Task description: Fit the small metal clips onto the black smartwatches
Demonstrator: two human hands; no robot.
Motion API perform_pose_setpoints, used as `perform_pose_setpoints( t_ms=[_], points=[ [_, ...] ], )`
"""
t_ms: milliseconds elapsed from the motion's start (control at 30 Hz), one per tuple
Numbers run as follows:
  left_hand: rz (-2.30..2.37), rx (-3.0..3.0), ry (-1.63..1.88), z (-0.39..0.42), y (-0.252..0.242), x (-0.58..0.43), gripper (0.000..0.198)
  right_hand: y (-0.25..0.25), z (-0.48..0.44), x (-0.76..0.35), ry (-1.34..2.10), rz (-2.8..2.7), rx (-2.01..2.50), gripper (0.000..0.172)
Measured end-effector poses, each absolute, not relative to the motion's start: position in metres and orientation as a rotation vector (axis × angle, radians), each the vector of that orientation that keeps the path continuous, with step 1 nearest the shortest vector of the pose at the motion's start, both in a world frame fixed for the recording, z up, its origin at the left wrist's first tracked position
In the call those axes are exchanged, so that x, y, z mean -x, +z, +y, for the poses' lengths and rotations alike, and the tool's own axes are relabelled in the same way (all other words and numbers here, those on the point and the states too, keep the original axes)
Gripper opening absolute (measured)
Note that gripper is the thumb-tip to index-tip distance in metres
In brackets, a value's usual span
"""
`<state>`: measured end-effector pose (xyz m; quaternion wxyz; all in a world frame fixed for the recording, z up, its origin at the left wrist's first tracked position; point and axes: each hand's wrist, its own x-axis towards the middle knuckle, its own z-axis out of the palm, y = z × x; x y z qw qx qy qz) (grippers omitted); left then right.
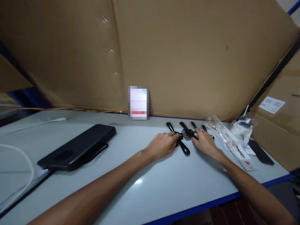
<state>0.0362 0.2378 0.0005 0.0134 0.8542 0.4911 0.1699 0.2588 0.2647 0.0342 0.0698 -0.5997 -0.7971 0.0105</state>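
Several black propeller blades [184, 146] lie in a row near the back of the grey table [150, 187]. My left hand [162, 144] rests on the table with its fingertips pinched on the middle of one blade. My right hand [206, 143] lies just to the right, its fingers closed round a small round silvery part [187, 134] among the blades. The two hands are a few centimetres apart.
A black flat device [77, 147] with a cable lies at the left, white cables [16, 175] beyond it. Clear plastic bags with small parts [229, 137] and a black strip [260, 152] sit at the right. Cardboard sheets [187, 56] wall the back; a small card [138, 103] leans there.
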Motion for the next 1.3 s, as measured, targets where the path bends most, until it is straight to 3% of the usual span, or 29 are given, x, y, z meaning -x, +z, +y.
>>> perform_pose_setpoints(
  t_ms=[167,400,800,1300],
  points=[
    [1.524,-2.655,0.535,0.239,0.000,-0.036,0.025,0.040,0.269,-0.262,-0.096,-2.420,1.817,0.033],
    [1.539,-2.651,0.527,0.239,0.000,-0.036,0.026,0.067,0.293,-0.291,-0.265,-2.149,2.018,0.038],
    [1.587,-2.665,0.687,0.241,0.001,-0.036,0.018,0.061,0.286,-0.298,-0.073,-2.593,2.131,0.029],
    [1.197,-2.715,0.656,0.236,0.002,-0.037,0.044,0.055,0.300,-0.305,0.094,-2.448,2.081,0.025]
  ],
)
